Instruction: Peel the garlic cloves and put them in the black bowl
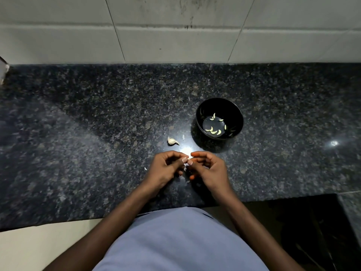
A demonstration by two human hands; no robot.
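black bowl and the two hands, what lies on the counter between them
Head view: only bare speckled dark granite counter with a bright glare lies between the round black bowl and the hands; the unpeeled garlic piece sits left of it.

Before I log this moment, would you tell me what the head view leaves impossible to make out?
- Garlic clove pinched between left hand and right hand: fingertips and glare cover it, so how far it is peeled is unclear.
- Black bowl: peeled cloves too small for an exact count.
- Garlic piece on the counter: too small to tell cloves from skin.
- Object at the left edge: cut off.
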